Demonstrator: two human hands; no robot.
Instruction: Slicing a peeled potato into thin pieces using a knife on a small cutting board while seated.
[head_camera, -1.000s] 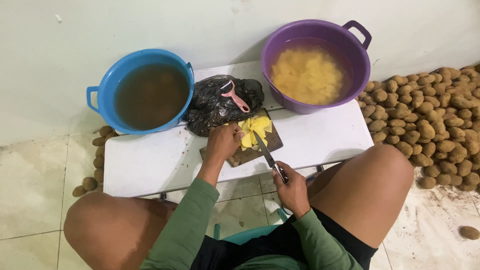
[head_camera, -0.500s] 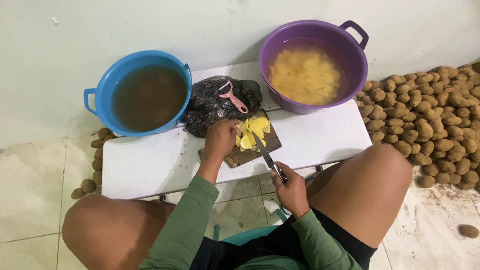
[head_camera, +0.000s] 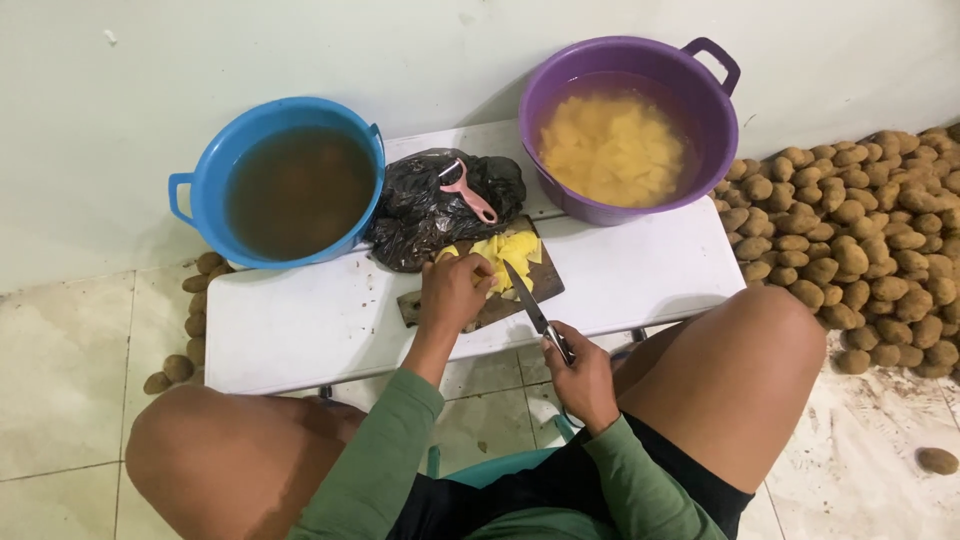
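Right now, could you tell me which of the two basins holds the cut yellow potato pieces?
The purple basin on the right holds them, floating in water; the blue basin on the left holds only murky brown water.

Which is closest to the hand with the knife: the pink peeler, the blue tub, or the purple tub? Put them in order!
From the right hand, in the head view:
1. Pink peeler, on the black bag straight ahead.
2. Purple tub, ahead and a little right.
3. Blue tub, far off on the left.
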